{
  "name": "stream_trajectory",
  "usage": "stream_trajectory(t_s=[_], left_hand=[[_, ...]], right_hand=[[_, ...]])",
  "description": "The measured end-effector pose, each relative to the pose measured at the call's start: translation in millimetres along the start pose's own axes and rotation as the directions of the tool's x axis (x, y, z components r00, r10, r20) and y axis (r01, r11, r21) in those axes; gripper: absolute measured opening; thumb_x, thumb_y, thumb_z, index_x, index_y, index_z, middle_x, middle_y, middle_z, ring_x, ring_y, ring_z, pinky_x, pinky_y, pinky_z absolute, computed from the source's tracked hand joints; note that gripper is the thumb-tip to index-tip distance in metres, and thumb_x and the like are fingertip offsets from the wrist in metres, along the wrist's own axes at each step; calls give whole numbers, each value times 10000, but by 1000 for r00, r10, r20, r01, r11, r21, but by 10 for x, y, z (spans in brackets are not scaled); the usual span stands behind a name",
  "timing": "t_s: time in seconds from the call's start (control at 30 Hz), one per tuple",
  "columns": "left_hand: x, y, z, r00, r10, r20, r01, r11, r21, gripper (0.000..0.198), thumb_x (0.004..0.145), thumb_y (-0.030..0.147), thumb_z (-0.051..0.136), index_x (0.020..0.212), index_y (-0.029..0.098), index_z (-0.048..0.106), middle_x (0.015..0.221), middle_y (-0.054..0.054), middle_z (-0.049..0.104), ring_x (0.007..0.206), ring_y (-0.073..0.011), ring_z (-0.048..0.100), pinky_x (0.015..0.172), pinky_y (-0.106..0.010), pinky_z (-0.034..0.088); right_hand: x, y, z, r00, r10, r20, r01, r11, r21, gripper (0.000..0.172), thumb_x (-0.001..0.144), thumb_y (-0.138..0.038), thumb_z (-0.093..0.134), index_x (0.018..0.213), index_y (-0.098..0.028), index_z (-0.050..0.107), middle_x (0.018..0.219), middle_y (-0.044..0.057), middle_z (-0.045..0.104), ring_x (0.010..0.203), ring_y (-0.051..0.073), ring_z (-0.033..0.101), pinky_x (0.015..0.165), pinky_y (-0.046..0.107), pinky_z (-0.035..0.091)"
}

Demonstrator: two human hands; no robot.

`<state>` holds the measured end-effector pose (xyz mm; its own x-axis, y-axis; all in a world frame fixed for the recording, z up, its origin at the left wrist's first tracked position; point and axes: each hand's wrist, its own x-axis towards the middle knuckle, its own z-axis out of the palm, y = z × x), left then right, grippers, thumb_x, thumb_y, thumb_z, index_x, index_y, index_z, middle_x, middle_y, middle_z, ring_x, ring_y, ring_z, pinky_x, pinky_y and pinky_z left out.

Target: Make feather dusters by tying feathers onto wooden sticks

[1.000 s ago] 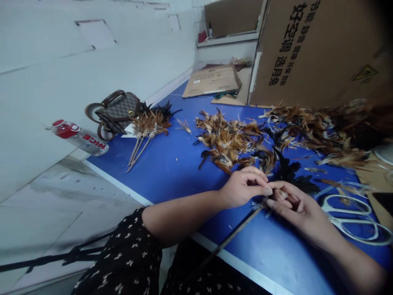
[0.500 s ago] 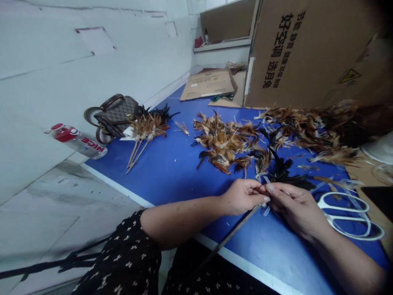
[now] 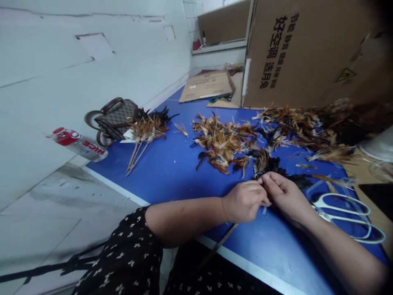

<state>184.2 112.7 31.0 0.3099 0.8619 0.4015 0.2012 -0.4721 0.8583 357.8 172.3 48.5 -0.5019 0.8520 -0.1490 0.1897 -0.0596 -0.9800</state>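
My left hand is closed, knuckles up, over the upper end of a thin wooden stick that slants down toward my lap. Close against it, my right hand pinches with thumb and forefinger; what lies between those fingertips is hidden. Black feathers spread out behind my right hand, and a bit of clear strip shows below the fingers. Just beyond the hands lies a loose pile of brown feathers. White-handled scissors rest beside my right wrist.
On the blue table, several feathered sticks lie by a handbag and a plastic bottle. More feathers lie before a large cardboard box. Flat cardboard sits at the back.
My left hand has rolled over, its knuckles now upward and covering more of the stick. My right fingertips have shifted slightly, and the clear strip above them is no longer visible.
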Motion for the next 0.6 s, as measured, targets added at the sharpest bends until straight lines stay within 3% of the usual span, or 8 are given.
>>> stream_trajectory(t_s=[0.1, 0.2, 0.3, 0.47, 0.6], left_hand=[[20, 5, -38, 1000, -25, 11, 24, 999, 48, 145, 862, 173, 645, 749, 244, 702, 887, -99, 771, 925, -242, 714, 1049, -438, 544], [34, 1, -77, 993, -111, -49, 112, 993, 33, 146, 923, 252, 671, 788, 217, 714, 867, -89, 775, 870, -215, 711, 922, -375, 564], [44, -16, -98, 978, -202, -46, 201, 979, -37, 144, 911, 271, 733, 791, 192, 721, 885, -82, 788, 859, -190, 712, 885, -332, 551], [49, -71, -79, 884, -467, -19, 441, 846, -300, 329, 780, 379, 916, 892, 156, 702, 782, -33, 730, 675, -122, 638, 682, -255, 500], [62, -55, -78, 847, -530, 22, 495, 774, -394, 524, 650, 437, 1005, 939, 155, 671, 726, 17, 687, 598, -81, 577, 629, -227, 452]], right_hand=[[21, 4, 2, 1000, 11, -1, -11, 1000, 21, 615, 907, -835, 681, 934, -221, 654, 642, -42, 522, 571, 124, 417, 510, 248, 349], [-17, -6, 18, 997, 76, 20, -78, 976, 201, 561, 906, -776, 738, 923, -225, 641, 598, -67, 448, 525, 105, 344, 483, 237, 299], [-80, -48, 28, 998, 70, 11, -69, 926, 371, 498, 892, -678, 824, 888, -213, 644, 588, -82, 382, 517, 86, 295, 480, 227, 272], [-172, -173, 9, 999, -28, -31, 40, 860, 508, 375, 933, -559, 831, 948, -207, 701, 618, -92, 301, 539, 88, 270, 502, 244, 305], [-220, -232, 0, 994, -90, -62, 109, 849, 518, 284, 1013, -495, 751, 979, -215, 717, 650, -89, 248, 562, 99, 230, 520, 254, 285]])
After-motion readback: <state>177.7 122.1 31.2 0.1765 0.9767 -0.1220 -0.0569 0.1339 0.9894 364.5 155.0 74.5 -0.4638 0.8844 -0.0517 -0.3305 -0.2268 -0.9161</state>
